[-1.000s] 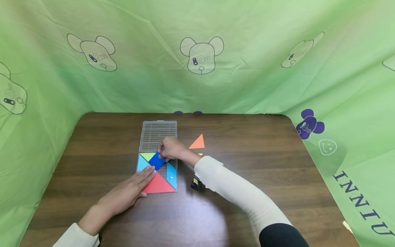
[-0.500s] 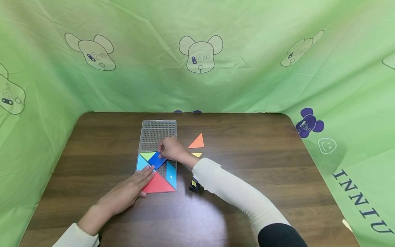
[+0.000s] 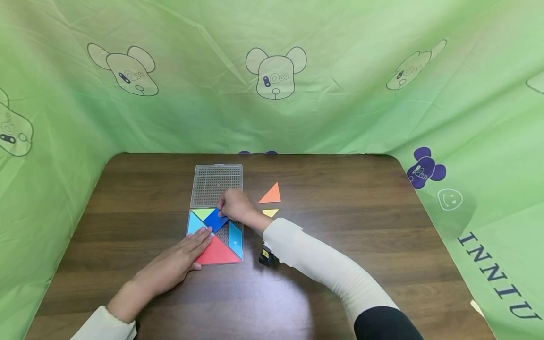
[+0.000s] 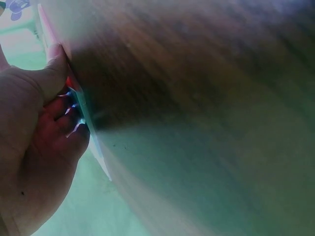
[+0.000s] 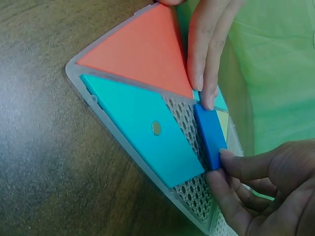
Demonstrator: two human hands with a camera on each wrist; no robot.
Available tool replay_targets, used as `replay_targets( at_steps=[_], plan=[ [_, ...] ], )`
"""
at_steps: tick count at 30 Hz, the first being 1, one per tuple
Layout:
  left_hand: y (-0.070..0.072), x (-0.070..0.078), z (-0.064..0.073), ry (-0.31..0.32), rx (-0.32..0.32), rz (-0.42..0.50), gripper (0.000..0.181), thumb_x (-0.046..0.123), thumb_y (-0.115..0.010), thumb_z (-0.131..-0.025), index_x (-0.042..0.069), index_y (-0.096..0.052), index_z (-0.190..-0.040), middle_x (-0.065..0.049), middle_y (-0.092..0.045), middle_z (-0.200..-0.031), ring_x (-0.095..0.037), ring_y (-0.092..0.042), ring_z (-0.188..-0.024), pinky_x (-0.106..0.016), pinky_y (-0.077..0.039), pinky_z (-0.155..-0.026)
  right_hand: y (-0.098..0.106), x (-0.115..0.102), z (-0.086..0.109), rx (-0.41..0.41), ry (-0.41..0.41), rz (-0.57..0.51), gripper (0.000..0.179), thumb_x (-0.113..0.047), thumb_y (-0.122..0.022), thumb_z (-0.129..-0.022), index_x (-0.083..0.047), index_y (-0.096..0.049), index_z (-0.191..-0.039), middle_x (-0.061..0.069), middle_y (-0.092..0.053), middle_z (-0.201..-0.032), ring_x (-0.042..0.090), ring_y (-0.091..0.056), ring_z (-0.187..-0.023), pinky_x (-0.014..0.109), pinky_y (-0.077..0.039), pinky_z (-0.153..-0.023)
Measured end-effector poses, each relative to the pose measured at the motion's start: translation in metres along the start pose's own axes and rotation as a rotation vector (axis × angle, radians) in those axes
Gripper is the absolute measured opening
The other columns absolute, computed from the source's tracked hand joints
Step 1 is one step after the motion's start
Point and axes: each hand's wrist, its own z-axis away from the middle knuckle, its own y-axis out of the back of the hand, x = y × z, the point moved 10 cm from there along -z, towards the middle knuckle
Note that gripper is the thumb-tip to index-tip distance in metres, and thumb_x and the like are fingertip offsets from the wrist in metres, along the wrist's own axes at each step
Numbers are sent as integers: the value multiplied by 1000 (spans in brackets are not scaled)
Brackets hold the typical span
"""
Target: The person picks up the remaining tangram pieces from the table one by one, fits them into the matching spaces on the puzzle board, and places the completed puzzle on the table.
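I saw right hand point(image 3: 236, 205) pinch blue piece point(image 3: 215, 221) at 12 o'clock of tray point(image 3: 222, 233); left hand point(image 3: 185, 250), straight-fingered, touched it from 8 o'clock, likely to steady it.

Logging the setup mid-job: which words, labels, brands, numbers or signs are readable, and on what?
"INNIU": dark letters, green curtain, right side.
Animal-head prints, same curtain: lettering too small to read.
Smiley print: no words.
Black device: yellow patch, any print too small to read.
Coloured pieces: none visible.
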Motion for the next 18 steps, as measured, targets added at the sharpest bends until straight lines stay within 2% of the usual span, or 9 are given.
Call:
replay_targets(
  at_steps=[5, 13, 18],
  plan=[
    [0, 0, 0, 1, -4, -5, 70, 28, -68, -99, 5, -38, -158, -13, -31, -168, -31, -32, -155, -49, -36, -122, 2, 2, 2, 13, -15, -32, 9, 0, -72, -91, -5, -77, -85, 2, -76, -75, 6, -61, -56, 15, -44, -44],
    [-1, 0, -1, 3, -8, -5, 70, 28, -68, -99, 5, -38, -158, -13, -31, -168, -32, -33, -155, -49, -36, -122, 6, 0, 4, 62, 0, 9, 9, -6, -75, -91, -6, -79, -84, 0, -75, -76, 5, -65, -64, 15, -49, -50],
    [-1, 0, -2, 4, -13, -8, 70, 28, -68, -99, 4, -37, -158, -13, -31, -168, -32, -32, -155, -49, -36, -122, 5, 0, 3, 73, -5, 16, 9, -7, -76, -91, -7, -79, -82, 0, -75, -75, 5, -66, -64, 15, -50, -50]
  ],
)
